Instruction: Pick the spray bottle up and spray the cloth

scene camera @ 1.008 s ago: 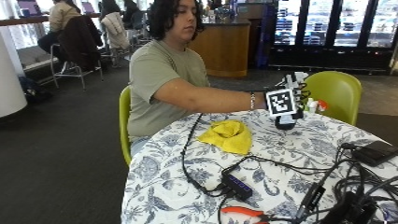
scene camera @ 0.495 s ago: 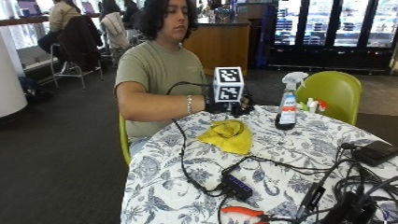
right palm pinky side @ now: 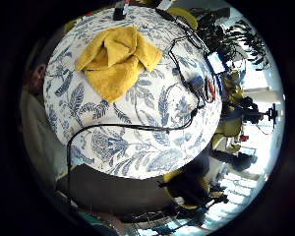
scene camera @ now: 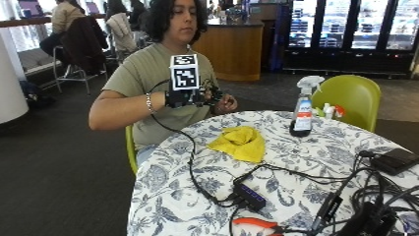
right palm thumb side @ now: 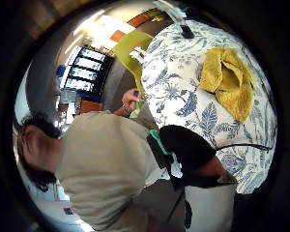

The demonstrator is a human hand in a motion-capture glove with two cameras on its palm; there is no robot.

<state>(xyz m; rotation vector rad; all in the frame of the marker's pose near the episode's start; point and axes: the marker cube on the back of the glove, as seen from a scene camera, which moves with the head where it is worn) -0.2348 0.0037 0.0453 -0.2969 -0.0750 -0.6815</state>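
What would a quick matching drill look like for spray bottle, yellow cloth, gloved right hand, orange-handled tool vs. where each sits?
Things:
1. spray bottle
2. yellow cloth
3. gloved right hand
4. orange-handled tool

Places:
A. raised in front of the person's chest, off the table
B. upright at the table's far edge, by the green chair
C. near edge of the table, among cables
D. crumpled on the floral tablecloth

Pairs: 1-B, 2-D, 3-A, 4-C

Gloved right hand (scene camera: 185, 97) raised before the chest, bare hand (scene camera: 225, 103) just beside.

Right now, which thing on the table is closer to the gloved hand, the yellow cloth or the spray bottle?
The yellow cloth, crumpled near the person's table edge. The spray bottle stands upright farther off, by the green chair.
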